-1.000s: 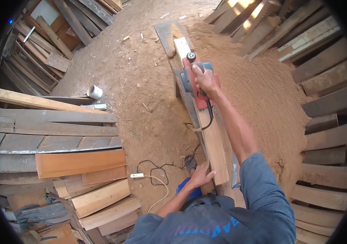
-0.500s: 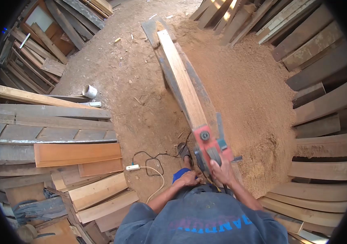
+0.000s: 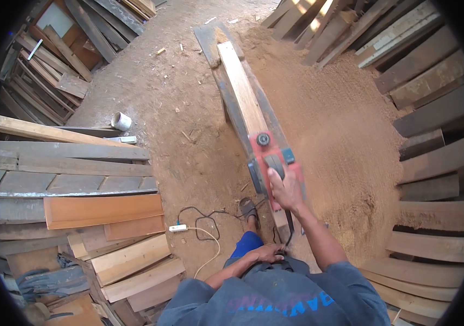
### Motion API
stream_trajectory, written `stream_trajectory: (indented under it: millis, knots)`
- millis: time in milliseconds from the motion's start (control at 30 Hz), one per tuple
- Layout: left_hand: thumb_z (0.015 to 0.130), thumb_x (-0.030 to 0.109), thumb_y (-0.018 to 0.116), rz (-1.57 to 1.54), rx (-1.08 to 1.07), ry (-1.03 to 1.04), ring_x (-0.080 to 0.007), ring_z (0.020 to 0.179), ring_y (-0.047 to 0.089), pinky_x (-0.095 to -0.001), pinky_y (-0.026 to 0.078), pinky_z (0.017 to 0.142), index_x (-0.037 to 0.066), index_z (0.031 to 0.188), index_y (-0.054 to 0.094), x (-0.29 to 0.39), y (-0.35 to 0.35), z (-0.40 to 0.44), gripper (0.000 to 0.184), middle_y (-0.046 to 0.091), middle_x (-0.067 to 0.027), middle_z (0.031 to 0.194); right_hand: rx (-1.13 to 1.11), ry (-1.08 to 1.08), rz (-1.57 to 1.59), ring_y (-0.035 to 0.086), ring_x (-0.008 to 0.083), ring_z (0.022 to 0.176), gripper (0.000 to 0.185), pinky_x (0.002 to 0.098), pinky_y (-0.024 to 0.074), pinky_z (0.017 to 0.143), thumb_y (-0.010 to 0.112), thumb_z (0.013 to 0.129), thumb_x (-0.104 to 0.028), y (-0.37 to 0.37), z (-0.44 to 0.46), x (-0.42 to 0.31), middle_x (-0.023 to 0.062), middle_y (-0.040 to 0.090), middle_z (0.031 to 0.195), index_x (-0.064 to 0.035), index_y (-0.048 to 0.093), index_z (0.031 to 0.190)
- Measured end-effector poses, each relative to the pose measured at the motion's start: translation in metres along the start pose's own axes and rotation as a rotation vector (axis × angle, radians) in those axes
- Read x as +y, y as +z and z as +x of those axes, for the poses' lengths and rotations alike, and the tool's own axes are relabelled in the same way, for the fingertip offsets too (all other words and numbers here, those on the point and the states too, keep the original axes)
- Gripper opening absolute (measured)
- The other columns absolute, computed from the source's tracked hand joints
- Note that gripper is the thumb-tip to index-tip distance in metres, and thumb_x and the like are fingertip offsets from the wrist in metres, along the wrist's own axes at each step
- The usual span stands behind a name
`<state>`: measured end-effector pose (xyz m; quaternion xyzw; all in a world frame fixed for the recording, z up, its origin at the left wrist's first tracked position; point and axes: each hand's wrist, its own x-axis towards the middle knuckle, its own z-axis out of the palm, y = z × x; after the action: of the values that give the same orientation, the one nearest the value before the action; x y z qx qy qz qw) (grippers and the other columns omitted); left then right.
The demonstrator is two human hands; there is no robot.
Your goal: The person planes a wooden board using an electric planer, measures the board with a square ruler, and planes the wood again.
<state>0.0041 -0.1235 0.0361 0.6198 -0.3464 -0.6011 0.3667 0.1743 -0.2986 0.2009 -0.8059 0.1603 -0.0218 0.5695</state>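
Note:
My right hand (image 3: 286,187) is wrapped round the handle of a red electric hand planer (image 3: 260,142) with a dark front knob. The planer sits on a long, pale wooden plank (image 3: 241,84), partway along it. The plank lies lengthwise on a narrow, worn wooden bench (image 3: 229,103). Close to my body, by the near end of the plank, my left hand (image 3: 267,254) has its fingers curled at the black power cord (image 3: 290,231) trailing from the planer. Those fingertips are partly hidden.
A white power strip (image 3: 177,229) with cables lies on the ground to the left. Stacked boards (image 3: 104,209) line the left side, and leaning planks (image 3: 438,217) line the right. Sawdust (image 3: 340,136) covers the floor beside the bench. A white pot (image 3: 121,121) lies at left.
My right hand and the planer have moved forward along the plank, away from my body. My left hand has shifted slightly right and down in view.

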Motion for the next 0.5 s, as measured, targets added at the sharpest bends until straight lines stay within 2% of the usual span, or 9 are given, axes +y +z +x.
stream_trajectory:
  millis: [67,133,167,267,300,400,500]
  knots:
    - [0.095,0.028,0.068,-0.060,0.161,-0.096,-0.0417,0.128,0.058,-0.0478,0.046,0.106,0.006,0.142,0.055,0.011,-0.034,-0.020,0.053,0.063,-0.0265,0.133,0.052,-0.080,0.022,0.057,0.0136,0.052,0.044,0.0336,0.0462,0.048,0.056,0.103,-0.043,0.015,0.051,-0.014,0.0035,0.058,0.063,0.0009,0.062,0.106]
    - [0.096,0.025,0.069,-0.128,0.317,-0.148,-0.0411,0.126,0.059,-0.0479,0.046,0.107,0.007,0.141,0.056,0.002,-0.059,-0.026,0.050,0.065,-0.0241,0.127,0.058,-0.090,0.010,0.057,0.0129,0.052,0.045,0.0332,0.0461,0.048,0.056,0.103,-0.044,0.025,0.099,-0.023,0.0027,0.058,0.063,0.0004,0.063,0.104]
    - [0.095,0.025,0.071,-0.117,0.337,-0.253,-0.0424,0.130,0.055,-0.0484,0.044,0.108,0.006,0.142,0.054,-0.001,-0.077,-0.027,0.054,0.060,-0.0261,0.135,0.058,-0.096,0.000,0.056,0.0125,0.052,0.046,0.0329,0.0460,0.048,0.056,0.103,-0.045,0.029,0.123,-0.025,0.0023,0.058,0.063,0.0002,0.064,0.103]
    - [0.092,0.035,0.073,-0.033,0.754,-0.064,-0.0453,0.124,0.057,-0.0478,0.045,0.107,0.002,0.143,0.052,-0.032,-0.100,-0.019,0.064,0.059,-0.0307,0.134,0.037,-0.128,-0.014,0.056,0.0112,0.052,0.049,0.0322,0.0455,0.048,0.056,0.104,-0.049,0.043,0.184,-0.025,0.0011,0.057,0.062,-0.0004,0.065,0.099]
    - [0.094,0.037,0.071,-0.029,0.896,-0.017,-0.0448,0.132,0.052,-0.0470,0.042,0.110,0.000,0.146,0.047,-0.039,-0.107,-0.012,0.069,0.053,-0.0324,0.141,0.028,-0.142,0.009,0.056,0.0109,0.052,0.050,0.0318,0.0454,0.048,0.056,0.104,-0.050,0.045,0.200,-0.035,0.0008,0.057,0.062,-0.0005,0.065,0.097]
    - [0.099,0.036,0.064,-0.328,1.061,-0.066,-0.0414,0.139,0.049,-0.0453,0.038,0.115,-0.005,0.150,0.040,-0.034,-0.134,0.009,0.069,0.049,-0.0331,0.147,-0.004,-0.111,0.059,0.055,0.0102,0.052,0.050,0.0311,0.0449,0.047,0.056,0.104,-0.050,0.053,0.253,-0.060,0.0002,0.057,0.062,-0.0014,0.065,0.093]
    - [0.105,0.033,0.052,-0.488,1.089,-0.006,-0.0398,0.143,0.045,-0.0435,0.034,0.119,-0.007,0.155,0.031,0.013,-0.171,0.021,0.068,0.044,-0.0328,0.152,0.017,-0.131,0.100,0.055,0.0108,0.052,0.050,0.0317,0.0455,0.048,0.057,0.103,-0.051,0.065,0.310,-0.073,0.0000,0.057,0.063,-0.0027,0.066,0.092]
